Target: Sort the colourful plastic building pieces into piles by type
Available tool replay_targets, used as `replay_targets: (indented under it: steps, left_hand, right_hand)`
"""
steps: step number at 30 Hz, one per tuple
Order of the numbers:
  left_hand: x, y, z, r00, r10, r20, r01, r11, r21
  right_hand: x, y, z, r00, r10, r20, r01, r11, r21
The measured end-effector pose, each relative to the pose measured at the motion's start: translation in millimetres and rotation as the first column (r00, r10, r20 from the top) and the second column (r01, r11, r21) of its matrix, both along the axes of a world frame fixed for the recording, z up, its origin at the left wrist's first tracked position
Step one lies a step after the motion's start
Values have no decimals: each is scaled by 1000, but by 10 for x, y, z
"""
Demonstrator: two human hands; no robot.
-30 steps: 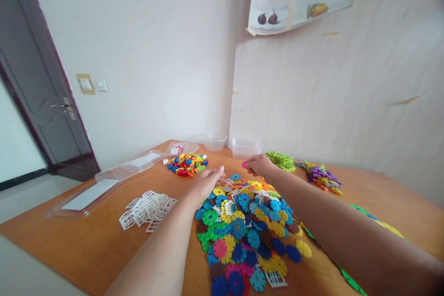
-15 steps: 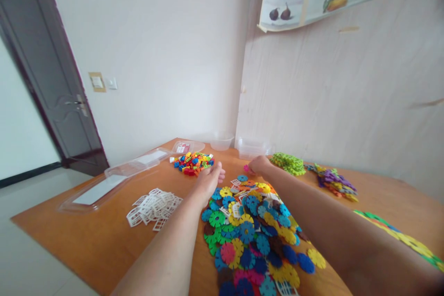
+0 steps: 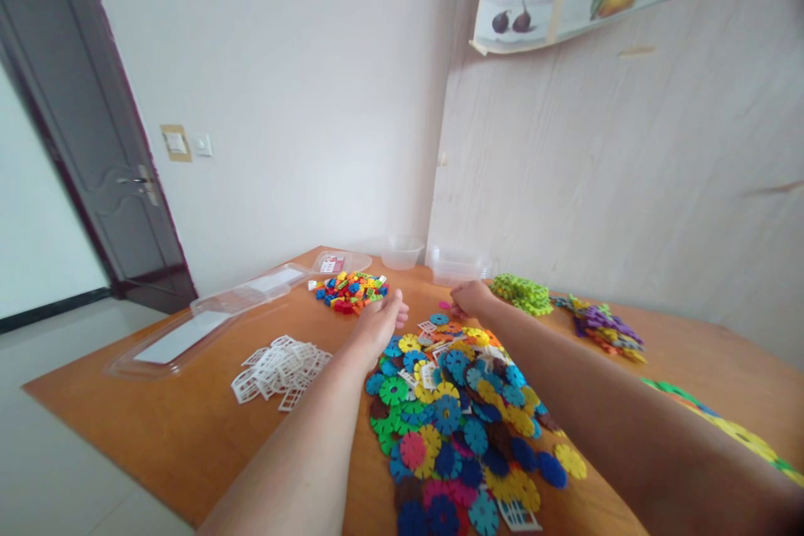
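Note:
Above the far left side of the pile of notched plastic discs (image 3: 446, 414), my left hand (image 3: 381, 320) is half open, thumb apart from loosely curled fingers, and no object shows in it. My right hand (image 3: 472, 300) reaches past the far end of the pile with its fingers curled down. A pink disc (image 3: 444, 306) lies at these fingertips; whether they grip it or only touch it is hard to see. Near the right fingers is a blue disc (image 3: 438, 319). White window-frame pieces (image 3: 427, 375) are mixed into the pile of discs.
Colourful building blocks (image 3: 349, 291) are heaped beyond my left hand, with white frame pieces (image 3: 280, 370) nearer. Clear lids (image 3: 172, 342) lie left; clear tubs (image 3: 457, 265) stand by the wall. Green pieces (image 3: 521, 293) and purple pieces (image 3: 604, 327) sit to the right.
The pink disc looks flatter and slightly farther left of my right fingertips than before. My left hand has hardly moved, and the view has shifted a little.

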State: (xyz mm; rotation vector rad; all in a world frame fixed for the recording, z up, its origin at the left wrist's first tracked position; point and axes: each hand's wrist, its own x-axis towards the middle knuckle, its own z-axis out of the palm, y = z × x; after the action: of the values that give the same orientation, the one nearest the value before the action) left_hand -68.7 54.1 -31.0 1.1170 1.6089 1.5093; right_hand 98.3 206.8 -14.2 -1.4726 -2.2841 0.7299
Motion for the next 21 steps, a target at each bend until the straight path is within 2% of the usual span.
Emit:
replay_targets:
  steps: [5,12,16,21]
  left_hand:
    - [-2,3,-14,1000,-14,0,14,1000,17]
    - [15,-14,-5,999,-32,6,32,999,19]
    - [33,-40,19,999,-35,19,35,999,4]
    - [41,-58,31,997,-65,30,65,998,-13]
  right_hand:
    - [54,-78,-27,997,-2,82,5,999,-34]
    - [83,-253,38,973,180,146,-174,983,-54]
    - [69,-330,67,966,228,120,-222,973,-61]
    - [68,-378,74,975,222,30,-219,971,-94]
